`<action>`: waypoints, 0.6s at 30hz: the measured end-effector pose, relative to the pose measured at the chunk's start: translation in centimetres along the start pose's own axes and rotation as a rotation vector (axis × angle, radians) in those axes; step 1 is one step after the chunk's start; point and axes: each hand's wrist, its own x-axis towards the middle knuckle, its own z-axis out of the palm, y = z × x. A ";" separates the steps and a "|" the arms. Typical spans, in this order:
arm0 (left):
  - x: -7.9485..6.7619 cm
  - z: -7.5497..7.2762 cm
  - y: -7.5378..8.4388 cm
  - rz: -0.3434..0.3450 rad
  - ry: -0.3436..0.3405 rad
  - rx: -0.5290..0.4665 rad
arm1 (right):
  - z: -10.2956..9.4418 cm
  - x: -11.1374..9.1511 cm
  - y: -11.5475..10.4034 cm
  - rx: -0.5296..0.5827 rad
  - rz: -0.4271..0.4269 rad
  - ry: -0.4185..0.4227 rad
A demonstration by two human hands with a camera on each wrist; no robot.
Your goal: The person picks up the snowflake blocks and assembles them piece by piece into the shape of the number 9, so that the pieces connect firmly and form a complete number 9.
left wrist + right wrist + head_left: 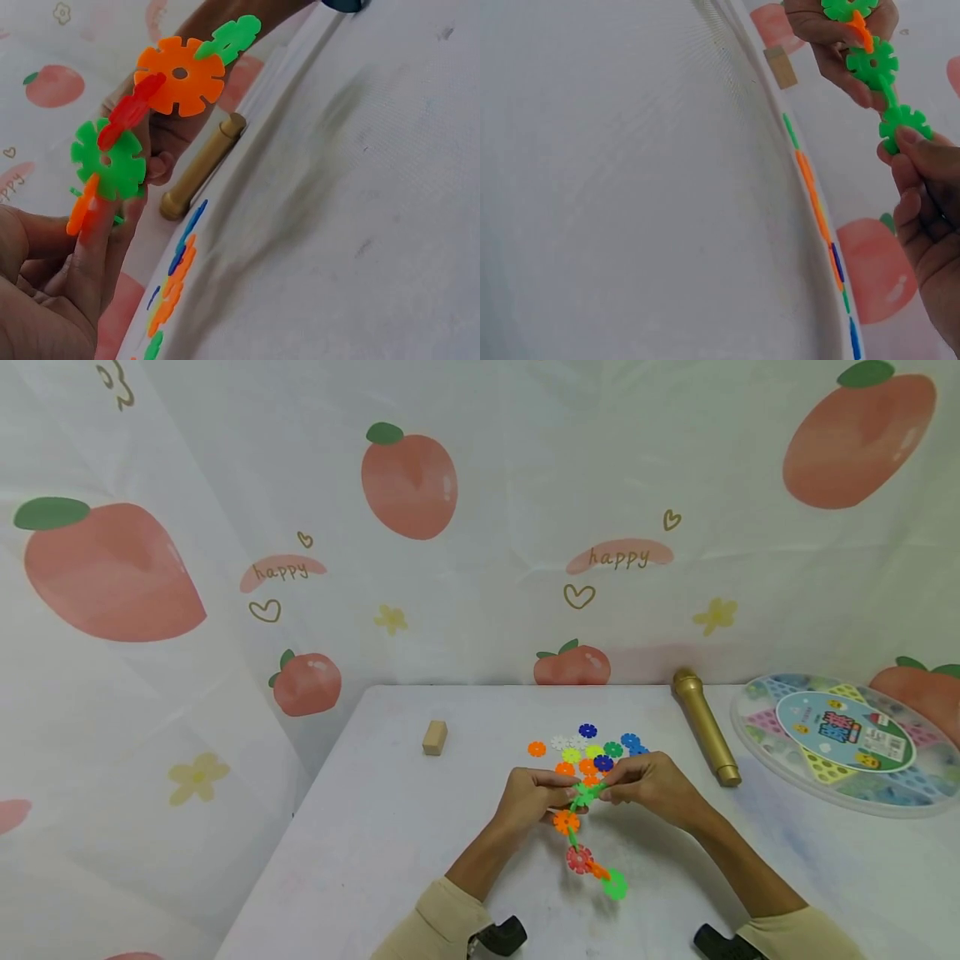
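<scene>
A chain of notched plastic discs hangs between the two hands; its lower part shows an orange disc (566,822), a red disc (580,859) and a green disc (615,884) at the tail. My left hand (528,797) pinches the chain near its upper end, fingers beside a green disc (871,64) and an orange one (81,206). With thumb and finger, my right hand (656,785) pinches the green end disc (902,124). A green disc seen edge-on (887,90) links it to the part at the left hand. The chain is above the white table (390,835).
Loose discs in several colours, among them an orange one (537,749) and a dark blue one (588,731), lie just beyond the hands. A wooden block (434,738) stands at the back left. Rightward are a gold microphone-shaped object (705,727) and a round game box (847,739).
</scene>
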 end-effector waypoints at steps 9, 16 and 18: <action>-0.2 0.2 -0.2 -0.006 0.002 -0.001 | 0.1 0.0 0.2 -0.022 -0.013 -0.014; 0.0 0.5 -0.5 -0.030 0.000 0.021 | -0.2 0.1 0.3 -0.055 0.024 -0.021; 0.0 0.6 -0.6 -0.049 -0.017 0.012 | -0.3 0.1 0.4 -0.069 0.037 -0.020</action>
